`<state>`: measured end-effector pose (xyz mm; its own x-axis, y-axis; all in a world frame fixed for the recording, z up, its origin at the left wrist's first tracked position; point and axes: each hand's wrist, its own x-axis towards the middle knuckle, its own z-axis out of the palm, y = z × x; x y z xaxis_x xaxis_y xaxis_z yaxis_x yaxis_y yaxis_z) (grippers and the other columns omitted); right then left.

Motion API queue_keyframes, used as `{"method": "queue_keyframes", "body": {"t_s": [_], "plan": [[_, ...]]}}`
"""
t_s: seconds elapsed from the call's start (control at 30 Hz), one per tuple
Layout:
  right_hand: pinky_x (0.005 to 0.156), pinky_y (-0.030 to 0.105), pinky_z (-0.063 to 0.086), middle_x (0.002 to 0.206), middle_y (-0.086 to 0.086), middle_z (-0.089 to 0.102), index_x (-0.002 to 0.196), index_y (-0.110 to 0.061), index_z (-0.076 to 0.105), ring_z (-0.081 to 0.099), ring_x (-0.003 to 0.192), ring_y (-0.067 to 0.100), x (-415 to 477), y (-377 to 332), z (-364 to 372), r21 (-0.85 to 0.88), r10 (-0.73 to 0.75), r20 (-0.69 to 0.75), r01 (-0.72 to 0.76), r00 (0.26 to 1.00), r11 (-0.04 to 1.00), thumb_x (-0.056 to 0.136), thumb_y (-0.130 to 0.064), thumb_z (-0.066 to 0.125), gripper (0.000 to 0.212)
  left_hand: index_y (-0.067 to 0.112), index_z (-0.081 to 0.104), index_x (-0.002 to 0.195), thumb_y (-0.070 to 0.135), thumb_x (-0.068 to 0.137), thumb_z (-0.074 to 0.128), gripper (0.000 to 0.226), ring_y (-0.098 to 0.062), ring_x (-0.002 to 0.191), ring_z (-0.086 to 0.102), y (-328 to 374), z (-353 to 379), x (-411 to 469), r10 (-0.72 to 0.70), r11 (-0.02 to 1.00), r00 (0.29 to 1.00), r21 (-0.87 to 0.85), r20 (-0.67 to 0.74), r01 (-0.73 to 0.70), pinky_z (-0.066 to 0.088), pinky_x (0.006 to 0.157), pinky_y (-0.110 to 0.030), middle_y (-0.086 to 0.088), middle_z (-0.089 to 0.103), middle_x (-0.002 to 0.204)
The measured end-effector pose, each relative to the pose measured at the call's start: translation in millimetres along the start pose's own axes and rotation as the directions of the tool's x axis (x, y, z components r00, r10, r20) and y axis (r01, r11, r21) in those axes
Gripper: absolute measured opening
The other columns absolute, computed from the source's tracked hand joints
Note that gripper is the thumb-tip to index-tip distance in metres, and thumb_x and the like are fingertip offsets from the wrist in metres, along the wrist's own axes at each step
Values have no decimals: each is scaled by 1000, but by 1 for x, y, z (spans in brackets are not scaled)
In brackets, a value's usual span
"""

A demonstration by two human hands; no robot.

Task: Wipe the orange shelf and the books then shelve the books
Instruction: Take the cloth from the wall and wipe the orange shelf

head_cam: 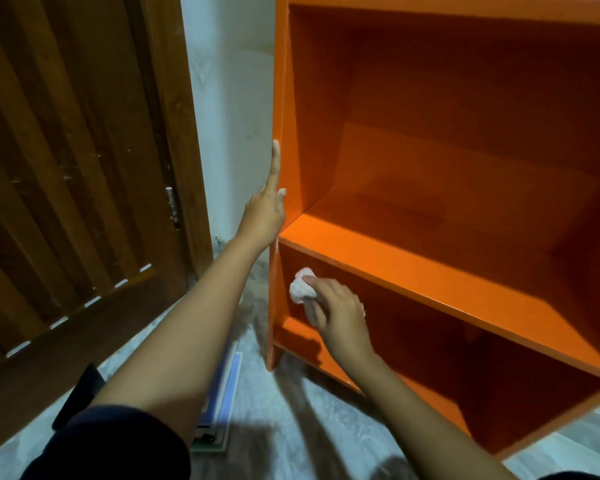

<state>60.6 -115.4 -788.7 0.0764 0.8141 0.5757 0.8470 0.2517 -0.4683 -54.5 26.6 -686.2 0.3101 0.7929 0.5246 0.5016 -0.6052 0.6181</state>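
books (222,403) flat on floor (326,410) beside shelf (395,258), unshelved | right grip (340,313) bunched round cloth (300,285) at lower bay's left wall | left grip (265,213) straight-fingered, bracing shelf's side edge | step: wiping shelf interior | next, I'd judge: sweep cloth over lower board, then books

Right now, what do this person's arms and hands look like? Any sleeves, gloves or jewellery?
Bare hands, no gloves: the left hand and right hand show no visible rings, watch or bracelet. Both forearms are uncovered. A dark navy fabric sleeve covers the left upper arm; a sliver of similar dark fabric shows on the right arm at the frame's bottom edge.
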Motion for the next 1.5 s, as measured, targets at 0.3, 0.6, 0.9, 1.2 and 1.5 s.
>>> {"method": "queue_keyframes", "body": {"t_s": [0.3, 0.6, 0.9, 1.2, 1.5], "plan": [[83, 6, 39, 111, -4, 65, 120, -13, 63, 57, 103, 5, 55, -43, 76, 714, 705, -51, -467, 707, 521, 91, -17, 59, 30, 44, -25, 134, 22, 101, 36, 72, -36, 62, 58, -14, -8, 1, 47, 999, 997, -16, 68, -46, 53, 60, -47, -28, 61, 84], [75, -3, 35, 102, 12, 56, 113, 5, 64, 54, 93, 13, 75, -40, 124, 726, 761, -220, -419, 610, 546, 84, -1, 66, 30, 32, -17, 141, 20, 101, 37, 68, -32, 52, 53, -18, -9, 1, 136, 991, 989, -4, 63, -136, 50, 54, -45, -23, 56, 69], [87, 31, 51, 103, 5, 71, 109, -20, 70, 65, 98, 18, 40, -33, 76, 501, 563, 88, -526, 822, 688, 85, -27, 57, 28, 45, -25, 136, 22, 100, 37, 75, -32, 56, 57, -23, -5, 2, 123, 992, 991, -19, 62, -122, 53, 56, -49, -24, 62, 83], [87, 37, 46, 128, 8, 37, 121, -4, 54, 50, 105, 24, 45, -10, -57, -11, 331, -261, -346, 907, 938, 97, -20, 41, 31, 41, -21, 139, 22, 101, 37, 72, -31, 57, 56, -13, -4, -3, 49, 999, 998, -21, 36, -48, 53, 56, -41, -24, 59, 76], [117, 35, 0, 158, 11, 4, 148, -7, 8, 0, 146, 23, 45, -4, -28, -412, 223, 190, -129, 956, 902, 100, -26, 32, 57, 47, -24, 135, 22, 101, 37, 74, -32, 67, 62, -11, -6, -2, 17, 999, 999, -41, 51, -15, 57, 64, -44, -24, 62, 93]]}}
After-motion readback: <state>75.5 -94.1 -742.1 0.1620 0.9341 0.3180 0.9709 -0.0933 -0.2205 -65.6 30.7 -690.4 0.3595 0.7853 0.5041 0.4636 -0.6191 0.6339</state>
